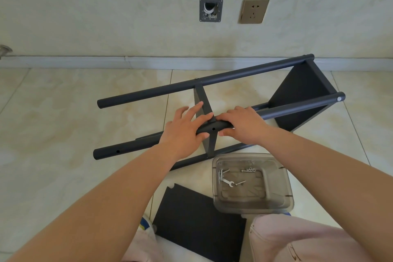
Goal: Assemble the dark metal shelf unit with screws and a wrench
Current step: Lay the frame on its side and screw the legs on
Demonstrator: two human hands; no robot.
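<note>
Shelf unit (297, 100), dark metal, lies on its side on the tiled floor (63, 112), long axis running near-left to far-right. Two panels look fitted: one at the far-right end, one mid-length. Both hands sit on the nearest upper post (213, 128) at the mid-panel joint. Left hand (185, 130) wraps the post just left of an empty screw hole (213, 128); right hand (242, 123) clasps it just right of the hole. Each grip is closed on the post. Judgement: aligning hole to panel before screwing. Screws (221, 173) and wrench (228, 182) lie in a clear plastic tub (276, 204), near and right, closer to the right hand. Loose shelf panel (197, 219) lies nearest.
</note>
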